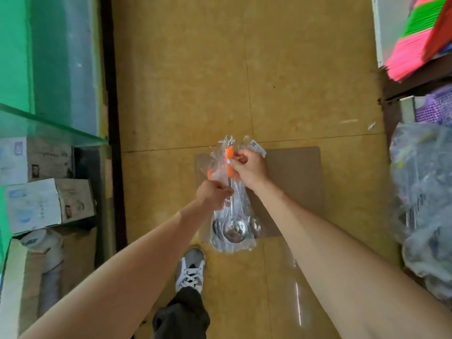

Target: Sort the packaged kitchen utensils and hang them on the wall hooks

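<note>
Head cam, looking straight down. Ref = cardboard sheet [293, 182] flat on the floor.

- ladle packs [233, 223]: clear bags w/ steel ladles, held up in the air over the sheet's left edge. Bowls hang toward me, orange handle [229, 155] at the far end. I count at least 2 orange grips and 3 bowls; exact no. of packs unclear.
- right hand [249, 171]: over the sheet's left part, fingers curled, pinching the orange handle thru the plastic.
- left hand [212, 194]: just left of the sheet's edge, fingertips pinching the bag at mid-shaft.
- shoe [190, 270]: on the floor, near side of the sheet, a bit left.
- boxes [46, 204]: well left of the sheet, under a glass shelf [49, 126].
- bagged goods [423, 192]: piled right of the sheet.
- pink/green stack [420, 40]: far right, beyond the sheet.
</note>
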The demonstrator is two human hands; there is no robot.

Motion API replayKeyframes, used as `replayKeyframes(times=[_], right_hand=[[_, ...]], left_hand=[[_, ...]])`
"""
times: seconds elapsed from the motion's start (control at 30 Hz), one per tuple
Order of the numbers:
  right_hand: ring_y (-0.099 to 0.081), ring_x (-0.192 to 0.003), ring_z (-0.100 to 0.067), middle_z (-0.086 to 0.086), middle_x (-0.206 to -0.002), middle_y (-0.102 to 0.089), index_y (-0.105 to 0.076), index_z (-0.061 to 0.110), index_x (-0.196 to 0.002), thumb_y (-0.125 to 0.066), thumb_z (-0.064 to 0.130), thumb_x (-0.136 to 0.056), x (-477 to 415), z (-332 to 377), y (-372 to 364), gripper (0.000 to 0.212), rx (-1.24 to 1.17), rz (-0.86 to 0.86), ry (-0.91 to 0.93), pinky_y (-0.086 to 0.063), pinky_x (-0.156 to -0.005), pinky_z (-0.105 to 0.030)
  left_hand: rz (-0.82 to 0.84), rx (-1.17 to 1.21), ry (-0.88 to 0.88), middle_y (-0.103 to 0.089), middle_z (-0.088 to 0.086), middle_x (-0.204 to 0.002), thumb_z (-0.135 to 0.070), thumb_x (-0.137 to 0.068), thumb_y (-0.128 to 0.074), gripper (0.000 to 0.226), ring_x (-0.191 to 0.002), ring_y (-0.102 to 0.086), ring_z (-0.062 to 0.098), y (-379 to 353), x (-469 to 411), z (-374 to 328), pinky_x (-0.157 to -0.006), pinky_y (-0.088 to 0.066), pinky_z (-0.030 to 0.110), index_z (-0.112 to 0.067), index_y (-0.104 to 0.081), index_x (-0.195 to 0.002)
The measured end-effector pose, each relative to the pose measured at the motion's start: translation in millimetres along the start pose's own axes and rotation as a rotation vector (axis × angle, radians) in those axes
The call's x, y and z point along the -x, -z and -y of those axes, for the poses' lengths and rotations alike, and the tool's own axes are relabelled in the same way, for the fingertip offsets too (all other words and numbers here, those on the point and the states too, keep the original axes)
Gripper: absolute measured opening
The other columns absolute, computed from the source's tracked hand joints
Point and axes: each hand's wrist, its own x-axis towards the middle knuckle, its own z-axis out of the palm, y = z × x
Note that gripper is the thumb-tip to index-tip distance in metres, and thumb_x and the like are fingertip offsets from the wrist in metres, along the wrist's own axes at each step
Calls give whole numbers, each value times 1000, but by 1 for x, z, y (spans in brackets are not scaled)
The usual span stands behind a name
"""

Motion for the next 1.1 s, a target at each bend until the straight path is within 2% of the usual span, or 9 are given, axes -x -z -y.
replayKeyframes(times=[0.13,0.23,0.47,0.6,0.7,0.8,0.87,0.97,1.1], right_hand=[[-54,-79,-13,-1,-87,-59,-64,0,-106,-72,1,-84,-6,-29,-18,23,52,22,-18,-43,-66,-10],[-55,-76,-10,13,-78,-56,-61,15,-95,-76,8,-81,-10,-45,-28,22,98,-1,-8,-50,-78,-31],[-58,-79,-13,12,-78,-57,-62,12,-95,-77,9,-81,-7,-42,-23,21,81,-8,-4,-54,-83,-38],[-59,-77,-13,9,-77,-58,-59,17,-92,-76,14,-83,-2,-33,-18,20,87,-11,-1,-53,-75,-33],[-60,-79,-13,4,-86,-63,-64,13,-101,-72,22,-88,7,-24,-10,18,125,-10,16,-49,-70,-26],[-65,-98,-21,-6,-105,-68,-65,8,-112,-63,26,-94,21,-9,1,25,149,-29,30,-52,-84,-36],[-63,-107,-25,-11,-117,-66,-63,7,-119,-59,29,-97,32,6,16,32,187,-40,49,-50,-89,-36],[-58,-117,-29,-14,-127,-61,-61,8,-127,-55,33,-99,53,25,50,38,314,-84,123,-47,-95,-37],[-45,-133,-30,-11,-144,-50,-50,11,-140,-51,40,-99,83,45,117,50,463,-211,210,-39,-107,-41]], left_hand=[[-45,-30,55,-72,13,-85,-23,-92,-67,21,-77,-72,27,-16,-17,20,-66,-60,38,-11,-63,-75],[-34,20,89,-70,14,-82,-23,-91,-68,20,-65,-64,22,-23,-26,25,-44,-44,28,-8,-63,-79],[-65,-55,82,-72,12,-83,-26,-90,-69,21,-70,-65,21,-22,-21,17,-55,-49,31,-9,-65,-79],[-87,-109,60,-73,10,-87,-31,-90,-68,23,-78,-69,22,-13,-12,3,-76,-60,37,-11,-66,-80],[-138,-182,46,-73,11,-91,-37,-92,-63,31,-83,-70,24,-2,3,-10,-79,-60,38,-7,-68,-86],[-230,-294,0,-71,15,-89,-40,-96,-53,43,-69,-61,25,12,25,-27,-62,-51,32,-2,-67,-83],[-280,-396,-59,-69,16,-92,-41,-98,-47,43,-73,-59,26,19,45,-44,-60,-44,29,-4,-65,-85],[-325,-542,-149,-66,14,-116,-48,-99,-41,49,-100,-63,30,21,82,-76,-77,-46,33,-13,-56,-130],[-469,-874,-464,-42,11,-146,-58,-96,-34,64,-132,-40,32,8,128,-124,-109,-33,47,-19,-32,-147]])
